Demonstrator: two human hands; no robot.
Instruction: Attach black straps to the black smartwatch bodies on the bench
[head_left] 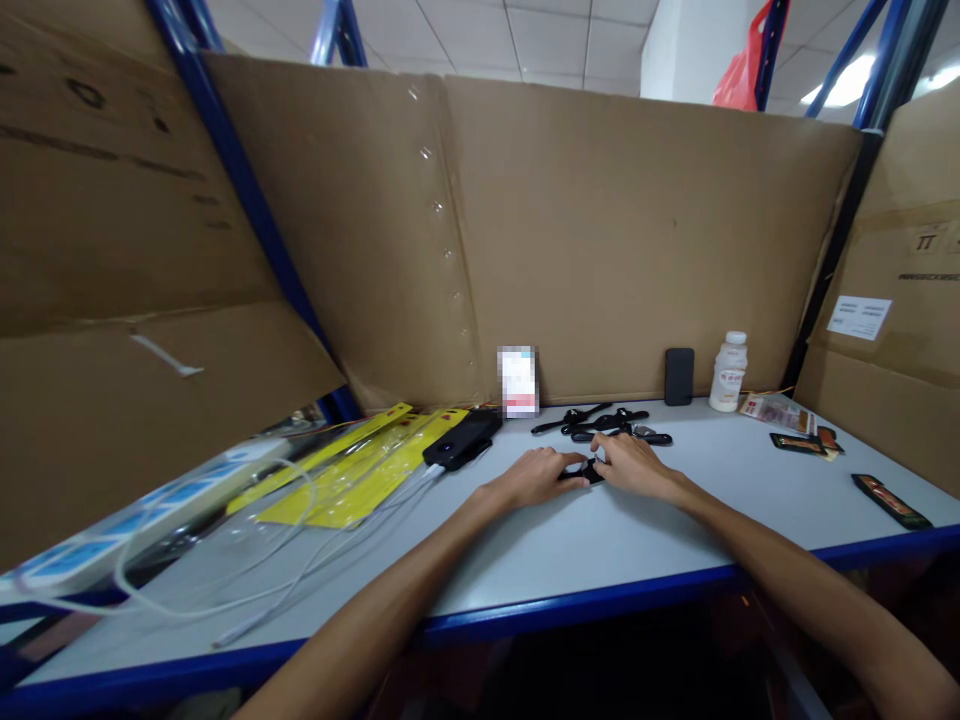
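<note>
Cardboard walls enclose my grey bench. A small black watch lies mid-bench, pinched between my left hand and right hand. I seem mid-handling; next needs fine fingertip control. More watches lie just behind.

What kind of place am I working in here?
Probably a warehouse or stockroom packing bench: a white shelf top on blue racking, walled in by flattened cardboard. Both hands, left hand and right hand, work on a small black watch, with more watches behind.
</note>
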